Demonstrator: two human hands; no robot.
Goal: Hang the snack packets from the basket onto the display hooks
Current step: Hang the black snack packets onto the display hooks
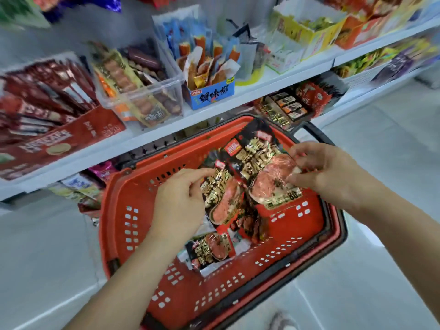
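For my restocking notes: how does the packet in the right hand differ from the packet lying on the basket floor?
The right-hand packet is pinched at its edge by the right hand; the floor packet is touched by no hand. The right-hand packet is held up over other packets in the red basket; the floor packet lies flat. Both show the same dark, gold-lettered print.

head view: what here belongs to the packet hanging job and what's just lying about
Job: red basket; upper packet, pinched by right hand; middle packet, gripped by left hand; loose packet in basket.
Just there: blue box; clear bin; red carton; white shelf.
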